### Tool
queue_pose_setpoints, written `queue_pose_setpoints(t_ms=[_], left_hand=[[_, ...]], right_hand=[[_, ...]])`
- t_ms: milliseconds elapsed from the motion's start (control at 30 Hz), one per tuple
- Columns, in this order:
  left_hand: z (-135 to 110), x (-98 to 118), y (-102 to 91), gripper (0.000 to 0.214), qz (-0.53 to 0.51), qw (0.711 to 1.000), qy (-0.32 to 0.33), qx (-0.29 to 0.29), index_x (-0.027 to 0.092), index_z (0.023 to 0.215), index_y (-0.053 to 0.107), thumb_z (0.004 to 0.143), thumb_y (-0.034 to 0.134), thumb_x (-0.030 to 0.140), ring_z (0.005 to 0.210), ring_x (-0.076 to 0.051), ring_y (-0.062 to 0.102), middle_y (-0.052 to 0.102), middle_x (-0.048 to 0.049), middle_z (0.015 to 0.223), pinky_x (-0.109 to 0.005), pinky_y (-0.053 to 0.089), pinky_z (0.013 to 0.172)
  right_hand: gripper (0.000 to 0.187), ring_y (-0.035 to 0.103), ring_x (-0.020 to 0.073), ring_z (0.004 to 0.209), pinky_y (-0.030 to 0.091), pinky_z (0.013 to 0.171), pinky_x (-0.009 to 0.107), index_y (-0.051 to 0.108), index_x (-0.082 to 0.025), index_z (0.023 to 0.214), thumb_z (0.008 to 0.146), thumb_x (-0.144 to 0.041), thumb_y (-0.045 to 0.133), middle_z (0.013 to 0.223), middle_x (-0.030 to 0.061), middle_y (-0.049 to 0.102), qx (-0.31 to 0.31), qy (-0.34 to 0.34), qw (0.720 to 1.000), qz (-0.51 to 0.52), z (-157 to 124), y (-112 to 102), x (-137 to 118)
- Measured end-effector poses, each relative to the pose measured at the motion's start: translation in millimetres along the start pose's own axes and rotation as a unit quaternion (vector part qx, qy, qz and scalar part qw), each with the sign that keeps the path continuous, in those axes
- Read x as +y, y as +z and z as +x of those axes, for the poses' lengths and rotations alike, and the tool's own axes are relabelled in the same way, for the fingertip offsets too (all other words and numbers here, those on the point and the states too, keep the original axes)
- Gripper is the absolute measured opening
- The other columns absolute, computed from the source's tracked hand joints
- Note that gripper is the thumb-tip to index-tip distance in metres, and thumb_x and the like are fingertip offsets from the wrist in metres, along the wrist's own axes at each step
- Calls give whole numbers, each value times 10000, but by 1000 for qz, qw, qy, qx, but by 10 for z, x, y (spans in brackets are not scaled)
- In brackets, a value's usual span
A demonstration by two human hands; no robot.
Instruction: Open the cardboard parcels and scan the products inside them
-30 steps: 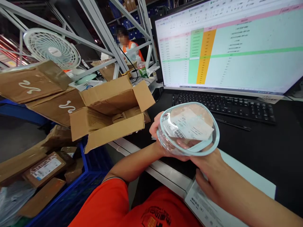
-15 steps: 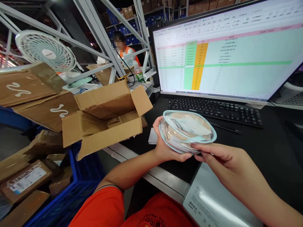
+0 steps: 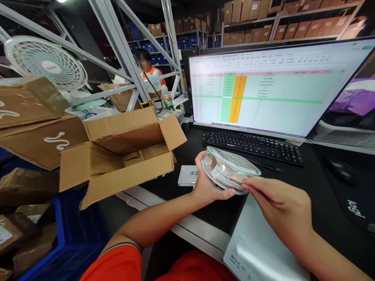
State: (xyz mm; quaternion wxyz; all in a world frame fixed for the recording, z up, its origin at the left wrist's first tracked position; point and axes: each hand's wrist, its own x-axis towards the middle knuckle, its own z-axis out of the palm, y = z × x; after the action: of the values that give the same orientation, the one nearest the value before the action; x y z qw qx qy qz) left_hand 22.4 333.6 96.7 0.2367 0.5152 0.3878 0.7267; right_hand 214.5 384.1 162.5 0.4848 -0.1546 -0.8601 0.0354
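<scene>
Clear plastic pouch, left hand cupped around one end, right hand pinching its edge between thumb and fingers; steady cradle, light pinch seem best.

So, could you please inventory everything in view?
Desk: one, black, centre
Pouch: one, clear with blue trim, centre
Cards: some, white, left of pouch
Pale box: one, silvery, lower right
Open box: one, brown, left
Marked boxes: two, brown, left
Crate: one, blue, lower left
Parcels: several, brown, in crate
Fan: one, white, upper left
Bottle: one, clear, behind open box
Monitor: one, black-edged, right
Keyboard: one, black, below monitor
Pen: one, black, below keyboard
Mouse: one, black, right
Bag: one, purple, right edge
Frame: one, grey, upper left
Shelves: several, grey, background
Co-worker: one, orange vest, background
Sleeve: one, orange-red, bottom
Left hand: one, bare, on pouch
Right hand: one, bare, on pouch
</scene>
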Motion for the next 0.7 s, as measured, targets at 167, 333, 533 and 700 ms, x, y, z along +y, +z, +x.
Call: queue_pose_setpoints(t_ms=[167, 333, 533, 700], left_hand=[[-1, 48, -8, 1095, -80, 994, -71, 22, 266, 1342, 198, 552, 929, 464, 1272, -291, 504, 472, -132, 1339, -495, 350, 1152], [-36, 87, -15, 1090, -190, 971, -142, 14, 271, 1361, 225, 545, 929, 439, 1338, -331, 457, 456, -137, 1387, -526, 328, 1167], [48, -155, -169, 1243, -109, 990, -84, -9, 267, 1419, 141, 493, 931, 523, 1322, -344, 480, 459, -176, 1371, -571, 340, 1153], [79, -248, -220, 1274, -18, 1000, 13, -1, 261, 1424, 96, 497, 914, 571, 1309, -352, 511, 456, -200, 1382, -574, 367, 1145]], right_hand=[[211, 727, 173, 842, 587, 744, 282, 725, -102, 1021, 869, 17, 640, 962, 93, 772, -40, -164, 986, -2, 108, -177, 154], [202, 729, 178, 888, 593, 793, 283, 707, -53, 1020, 887, 29, 579, 910, 124, 766, -44, -242, 969, 36, 174, -255, 211], [155, 706, 162, 806, 560, 679, 281, 698, -153, 1032, 919, -78, 624, 921, 75, 756, -158, -151, 971, 96, 196, -148, 185], [174, 670, 138, 700, 487, 648, 274, 683, -184, 1053, 890, -215, 734, 875, 38, 755, -95, -101, 990, -13, 67, -21, 95]])
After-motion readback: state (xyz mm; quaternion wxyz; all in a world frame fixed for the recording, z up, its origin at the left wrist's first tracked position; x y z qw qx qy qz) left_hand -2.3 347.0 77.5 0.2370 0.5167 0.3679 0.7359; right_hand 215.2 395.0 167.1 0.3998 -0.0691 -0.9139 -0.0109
